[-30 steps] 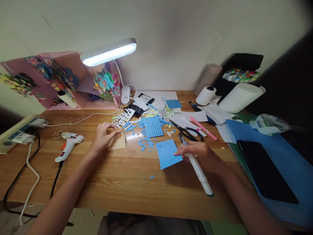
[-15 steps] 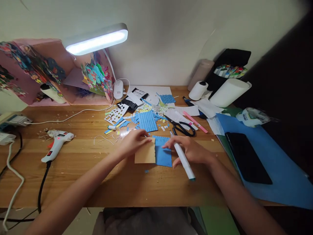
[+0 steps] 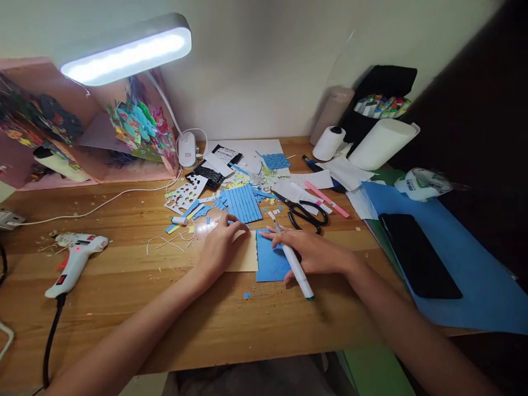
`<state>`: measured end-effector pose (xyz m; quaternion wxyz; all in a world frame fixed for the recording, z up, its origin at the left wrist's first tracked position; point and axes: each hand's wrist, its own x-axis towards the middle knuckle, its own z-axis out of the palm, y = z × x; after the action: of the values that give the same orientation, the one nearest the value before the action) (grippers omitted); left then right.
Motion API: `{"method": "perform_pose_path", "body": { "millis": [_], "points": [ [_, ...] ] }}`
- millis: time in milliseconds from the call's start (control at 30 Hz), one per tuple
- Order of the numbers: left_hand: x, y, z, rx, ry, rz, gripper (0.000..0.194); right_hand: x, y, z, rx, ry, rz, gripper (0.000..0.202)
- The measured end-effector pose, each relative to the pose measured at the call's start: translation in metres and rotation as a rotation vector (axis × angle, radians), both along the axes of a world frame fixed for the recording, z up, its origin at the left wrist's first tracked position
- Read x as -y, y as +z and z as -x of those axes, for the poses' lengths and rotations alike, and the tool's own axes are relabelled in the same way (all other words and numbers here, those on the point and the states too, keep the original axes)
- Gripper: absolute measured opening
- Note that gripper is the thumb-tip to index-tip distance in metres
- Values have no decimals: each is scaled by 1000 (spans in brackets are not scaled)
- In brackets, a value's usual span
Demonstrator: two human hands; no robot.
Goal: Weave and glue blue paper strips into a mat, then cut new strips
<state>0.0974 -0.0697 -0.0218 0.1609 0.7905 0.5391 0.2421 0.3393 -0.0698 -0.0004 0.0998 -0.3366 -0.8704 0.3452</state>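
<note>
Glue gun (image 3: 76, 261) laid at far left | tan card (image 3: 246, 256) partly covered by left hand (image 3: 220, 245), finger closure cannot be told | blue card (image 3: 270, 264) set just beside it on desk (image 3: 198, 324), touched by extended fingertips of right hand (image 3: 317, 250) | white marker (image 3: 297, 272) pinched between them

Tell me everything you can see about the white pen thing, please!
The white marker is long and slim, looks like plastic, and has a dark green end and a narrow, greyish front. The right hand holds it, its fingers around the front part. It slants over the blue sheet, green end toward the person, narrow end pointing away. I can't tell whether its tip touches anything.
</note>
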Motion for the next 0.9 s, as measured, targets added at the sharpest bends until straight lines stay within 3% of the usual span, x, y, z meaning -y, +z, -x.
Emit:
{"method": "perform_pose_path", "body": {
  "millis": [400, 533, 900],
  "points": [
    [-1, -5, 4, 184, -83, -14, 11, -4, -1, 0, -46, -3, 52, 56],
    [0, -7, 4, 193, -113, -31, 20, -4, -1, 0, -54, -14, 59, 55],
    [-4, -10, 3, 184, -83, -104, 22, -6, -2, 0, -47, -3, 99, 57]
  ]
}}
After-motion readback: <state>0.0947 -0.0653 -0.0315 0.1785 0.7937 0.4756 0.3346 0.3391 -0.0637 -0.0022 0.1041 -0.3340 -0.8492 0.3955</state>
